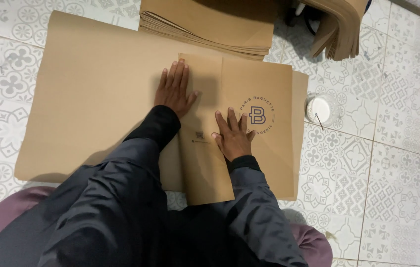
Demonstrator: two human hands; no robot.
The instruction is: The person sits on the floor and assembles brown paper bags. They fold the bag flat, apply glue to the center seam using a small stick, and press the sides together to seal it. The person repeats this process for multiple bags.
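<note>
Both my hands flat, pressing a folded flap on a printed brown kraft paper sheet on the floor.

My left hand lies with fingers together on the flap's upper left corner; my right hand, fingers spread, holds the fold down beside the round dark printed emblem. Neither grips anything. One flap looks folded over; I see no finished bag shape. The sheet rests on a large plain brown cardboard board; stack of brown paper sheets behind, small white round tub to the right.
</note>
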